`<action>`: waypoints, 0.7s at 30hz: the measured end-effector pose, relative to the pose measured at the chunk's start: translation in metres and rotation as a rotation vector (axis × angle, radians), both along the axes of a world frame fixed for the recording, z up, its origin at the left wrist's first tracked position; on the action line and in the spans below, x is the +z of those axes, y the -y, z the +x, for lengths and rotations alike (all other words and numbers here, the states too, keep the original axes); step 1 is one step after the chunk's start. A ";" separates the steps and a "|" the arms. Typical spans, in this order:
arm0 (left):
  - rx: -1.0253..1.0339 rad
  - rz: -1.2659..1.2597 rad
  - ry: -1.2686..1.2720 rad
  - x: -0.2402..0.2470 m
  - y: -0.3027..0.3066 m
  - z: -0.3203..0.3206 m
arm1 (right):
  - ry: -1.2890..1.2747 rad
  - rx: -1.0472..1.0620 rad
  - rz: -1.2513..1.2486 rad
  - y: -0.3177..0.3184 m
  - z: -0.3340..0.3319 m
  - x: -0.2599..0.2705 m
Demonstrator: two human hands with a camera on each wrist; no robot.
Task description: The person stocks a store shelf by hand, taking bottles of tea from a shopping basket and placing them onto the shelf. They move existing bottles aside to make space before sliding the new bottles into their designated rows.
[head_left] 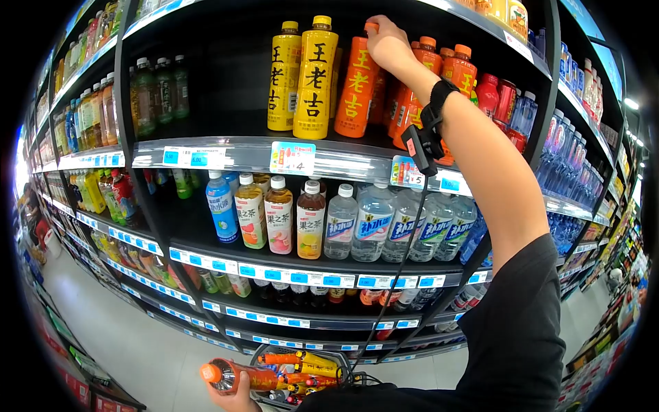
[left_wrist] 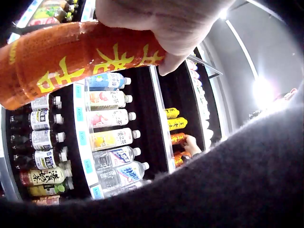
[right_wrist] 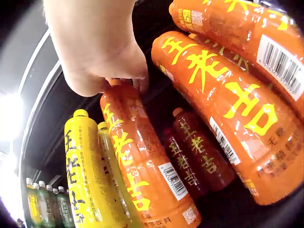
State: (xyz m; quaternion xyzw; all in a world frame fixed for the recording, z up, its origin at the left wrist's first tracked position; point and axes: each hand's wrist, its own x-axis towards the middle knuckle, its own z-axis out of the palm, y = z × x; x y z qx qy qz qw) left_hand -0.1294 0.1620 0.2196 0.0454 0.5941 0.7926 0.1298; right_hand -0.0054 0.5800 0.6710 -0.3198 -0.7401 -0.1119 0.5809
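Note:
My right hand (head_left: 392,47) grips the neck of an orange bottle (head_left: 356,89) that leans slightly on the upper shelf, beside yellow bottles (head_left: 316,82). In the right wrist view the fingers of that hand (right_wrist: 102,57) wrap the top of the orange bottle (right_wrist: 135,152), with its cap mostly covered. Other orange bottles (right_wrist: 223,109) stand to its right. Low in the head view, my left hand (head_left: 237,397) holds another orange bottle (head_left: 254,378), lying nearly sideways. The left wrist view shows this hand (left_wrist: 166,23) round one end of that bottle (left_wrist: 71,59).
A basket (head_left: 343,357) holding orange and yellow bottles sits on the floor below. The shelf rail (head_left: 240,154) with price tags runs under the upper row. Clear water bottles (head_left: 374,223) and tea bottles (head_left: 278,216) line the shelf beneath. A black cable (head_left: 395,281) hangs from my right wrist.

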 end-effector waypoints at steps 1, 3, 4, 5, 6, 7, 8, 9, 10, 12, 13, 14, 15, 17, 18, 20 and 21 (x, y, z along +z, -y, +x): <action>-0.026 0.000 -0.005 -0.001 -0.001 -0.001 | 0.038 -0.040 0.133 -0.008 -0.002 -0.001; -0.041 0.019 -0.014 0.000 -0.005 -0.001 | 0.113 -0.102 0.157 0.002 -0.002 -0.005; -0.056 0.039 -0.024 0.000 -0.006 -0.001 | 0.109 -0.103 0.157 0.008 -0.003 -0.009; -0.057 0.038 -0.028 0.001 -0.008 -0.001 | 0.163 -0.163 0.119 0.011 -0.004 -0.013; -0.082 0.042 -0.030 0.002 -0.009 -0.002 | 0.216 -0.222 0.080 0.013 -0.005 -0.015; -0.105 0.045 -0.030 0.003 -0.010 -0.002 | 0.298 -0.230 -0.017 0.012 -0.005 -0.012; -0.105 0.044 -0.031 0.005 -0.011 -0.001 | 0.296 -0.229 -0.019 0.011 -0.006 -0.013; -0.127 0.049 -0.092 0.008 -0.012 0.001 | 0.277 -0.222 -0.052 0.011 -0.007 -0.015; -0.149 0.054 -0.152 0.010 -0.013 0.002 | 0.258 -0.216 -0.084 0.010 -0.008 -0.018; -0.155 0.065 -0.151 0.013 -0.015 0.001 | 0.266 -0.212 -0.086 0.013 -0.006 -0.020; -0.161 0.080 -0.152 0.014 -0.016 0.001 | 0.272 -0.209 -0.084 0.014 -0.004 -0.021; -0.163 0.076 -0.154 0.015 -0.018 -0.002 | 0.269 -0.210 -0.088 0.015 -0.001 -0.025; -0.217 0.127 -0.187 0.016 -0.019 -0.008 | 0.229 -0.207 0.018 0.016 0.002 -0.030; -0.299 0.255 -0.171 0.030 -0.024 -0.012 | 0.162 -0.101 0.251 0.028 0.010 -0.044; -0.380 0.295 -0.230 0.026 -0.026 -0.023 | 0.134 0.001 0.380 0.047 0.016 -0.053; -0.472 0.409 -0.223 0.059 -0.034 -0.023 | 0.259 0.281 0.415 0.095 0.028 -0.072; -0.544 0.437 -0.208 0.073 -0.038 -0.026 | 0.312 0.365 0.339 0.123 0.034 -0.092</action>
